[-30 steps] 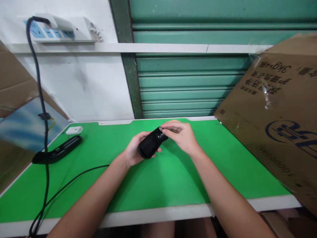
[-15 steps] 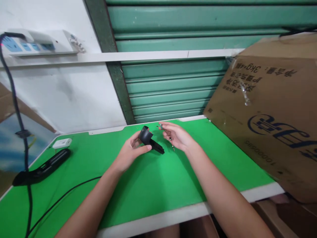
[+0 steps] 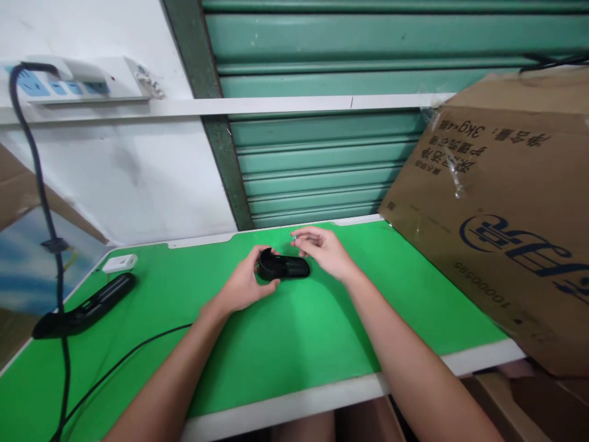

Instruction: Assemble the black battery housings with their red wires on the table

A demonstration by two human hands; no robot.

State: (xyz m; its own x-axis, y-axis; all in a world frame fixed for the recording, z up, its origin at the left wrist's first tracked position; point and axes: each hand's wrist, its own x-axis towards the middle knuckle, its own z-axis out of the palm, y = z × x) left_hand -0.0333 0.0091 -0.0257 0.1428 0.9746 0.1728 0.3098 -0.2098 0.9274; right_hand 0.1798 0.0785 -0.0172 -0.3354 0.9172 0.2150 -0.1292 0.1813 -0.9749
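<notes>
My left hand [image 3: 243,281] grips a black plastic shell [image 3: 286,267] by its rounded, cup-like end. The shell's narrower, hollow handle end points right, its inside facing up. Just beyond that handle, my right hand [image 3: 324,250] pinches a thin, narrow strip with small parts on it, perhaps a circuit board. Only its pale, shiny tip [image 3: 295,237] shows past the fingertips; fingers hide most of the rest. The strip and the shell are apart.
A second long black shell [image 3: 87,307] lies on the green tabletop [image 3: 285,344] at the left, near a white plug adapter [image 3: 120,263]. Black cables [image 3: 129,356] run there. A big cardboard box [image 3: 497,215] stands at the right; a power strip [image 3: 92,80] is on the wall.
My left hand has turned the black shell from slanted to lying level, its hollow side now up. The strip in my right hand has turned, and less of it shows.
</notes>
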